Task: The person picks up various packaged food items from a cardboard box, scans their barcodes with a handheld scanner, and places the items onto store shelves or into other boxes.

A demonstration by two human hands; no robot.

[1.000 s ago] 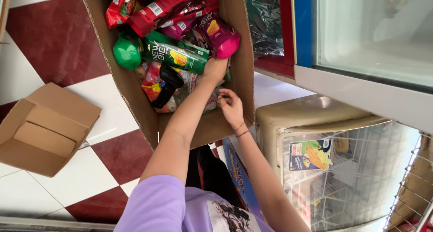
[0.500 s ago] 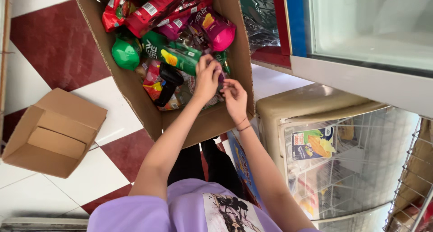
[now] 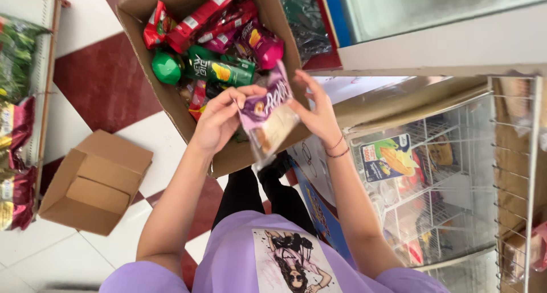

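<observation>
Both hands have come up out of the cardboard box [image 3: 171, 108] now, left hand [image 3: 219, 122] and right hand [image 3: 319, 113] each pinching a side of a purple snack packet [image 3: 268, 113], held mid-frame just below the box's snacks.

Both arms reach forward from the shoulders, elbows slightly bent, forearms converging; the left hand [image 3: 219, 119] is curled, thumb and fingertips pinched together; the right hand [image 3: 319, 113] stands opposite it, fingers spread and raised, thumb pressing inward; thin bands circle the right wrist.
</observation>
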